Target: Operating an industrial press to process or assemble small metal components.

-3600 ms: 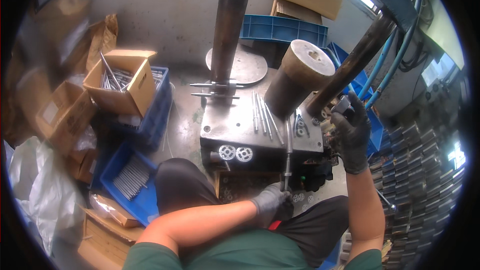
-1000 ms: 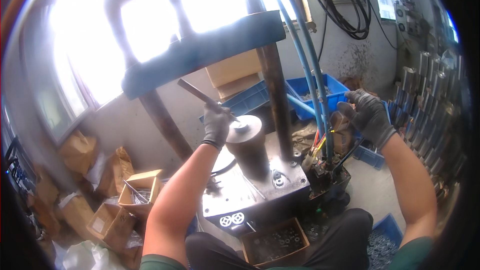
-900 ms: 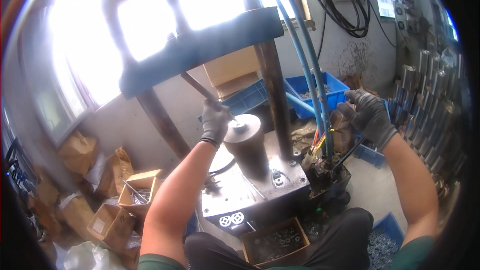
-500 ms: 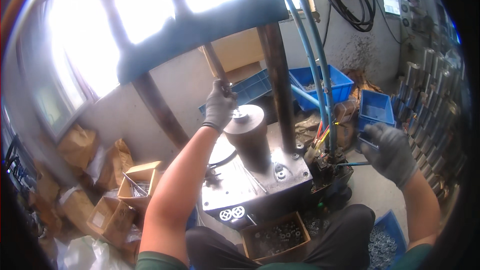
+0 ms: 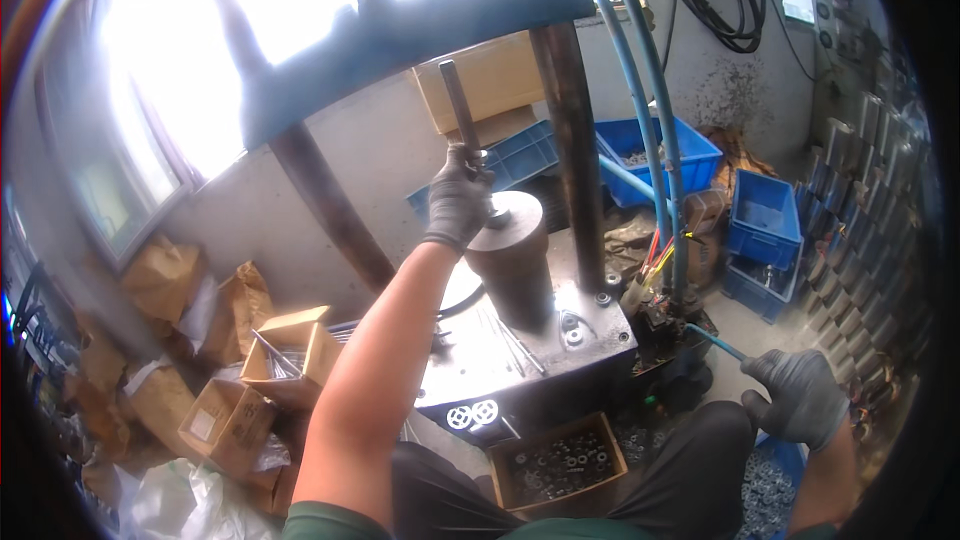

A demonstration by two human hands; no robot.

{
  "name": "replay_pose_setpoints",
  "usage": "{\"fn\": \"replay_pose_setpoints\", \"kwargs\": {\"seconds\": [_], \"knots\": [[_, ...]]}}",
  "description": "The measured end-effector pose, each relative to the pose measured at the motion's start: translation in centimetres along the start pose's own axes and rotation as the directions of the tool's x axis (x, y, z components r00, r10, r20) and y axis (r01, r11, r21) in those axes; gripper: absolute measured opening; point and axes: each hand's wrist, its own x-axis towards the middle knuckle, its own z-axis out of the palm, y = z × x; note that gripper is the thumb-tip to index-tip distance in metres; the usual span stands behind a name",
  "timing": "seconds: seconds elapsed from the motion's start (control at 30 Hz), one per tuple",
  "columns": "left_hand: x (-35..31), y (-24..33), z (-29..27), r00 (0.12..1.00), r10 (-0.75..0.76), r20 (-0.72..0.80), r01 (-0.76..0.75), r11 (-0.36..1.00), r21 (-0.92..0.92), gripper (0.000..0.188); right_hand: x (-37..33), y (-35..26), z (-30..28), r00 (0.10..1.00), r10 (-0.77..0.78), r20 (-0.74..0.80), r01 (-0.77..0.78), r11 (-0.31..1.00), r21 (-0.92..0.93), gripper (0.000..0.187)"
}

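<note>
My left hand (image 5: 462,202), in a dark grey glove, is closed around an upright metal rod (image 5: 458,105) above a thick metal cylinder (image 5: 512,255). A small collar on the cylinder's top is partly covered by the hand. The cylinder stands on the press's pale metal bed (image 5: 470,372), beneath a dark blue crossbeam (image 5: 420,25). Low on the right, my right hand (image 5: 800,400), gloved alike, is wrapped over the end of a blue lever (image 5: 715,341) reaching out from the machine's side. Thin rods (image 5: 515,345) and a washer-like part lie on the bed.
Blue hoses (image 5: 668,90) run up behind the press's right column (image 5: 568,155). A carton of small metal parts (image 5: 612,430) sits before the bed. Blue bins (image 5: 765,215) and stacked metal cylinders (image 5: 850,230) stand right; open cartons (image 5: 230,420) and a plastic bag (image 5: 185,505) lie left.
My right hand has come down onto the lever, which now slants downward. My left hand stays on the rod. The whole view has shifted slightly.
</note>
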Motion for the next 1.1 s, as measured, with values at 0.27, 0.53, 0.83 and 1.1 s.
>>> {"fn": "replay_pose_setpoints", "kwargs": {"seconds": [0.27, 0.53, 0.83, 1.1], "knots": [[-0.8, -3.9, 3.0, 0.994, 0.007, -0.106, -0.016, 0.997, -0.078, 0.024, -1.6, 1.1, 1.0, 0.998, -0.007, 0.069, 0.01, 0.999, -0.035, 0.033], [-0.8, -4.2, 2.7, 0.997, -0.066, -0.038, 0.059, 0.985, -0.161, 0.022, -4.8, 1.9, 3.9, 0.994, -0.052, 0.094, 0.051, 0.999, 0.018, 0.016], [-1.0, -3.8, 2.6, 0.996, -0.071, -0.05, 0.065, 0.991, -0.115, 0.025, -6.0, 1.0, 4.3, 0.999, 0.001, 0.034, 0.0, 1.0, -0.016, 0.012], [-1.2, -3.5, 2.5, 0.996, -0.059, -0.064, 0.054, 0.996, -0.075, 0.026, -8.4, 0.6, 6.5, 0.995, 0.044, 0.087, -0.043, 0.999, -0.019, 0.017]]}}
